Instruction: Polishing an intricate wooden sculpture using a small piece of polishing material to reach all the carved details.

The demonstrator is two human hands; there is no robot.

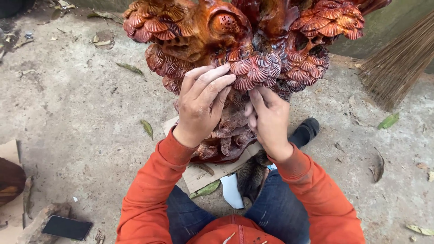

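Flanking red carving: both hands

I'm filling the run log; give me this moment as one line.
left hand: fingers on carving | right hand: pressed to carving | carving on cardboard | broom at right | phone on ground

Your left hand reaches up, fingers curled forward; your right hand sits just beside it, fingers pointing up. Both orange-sleeved arms are raised.
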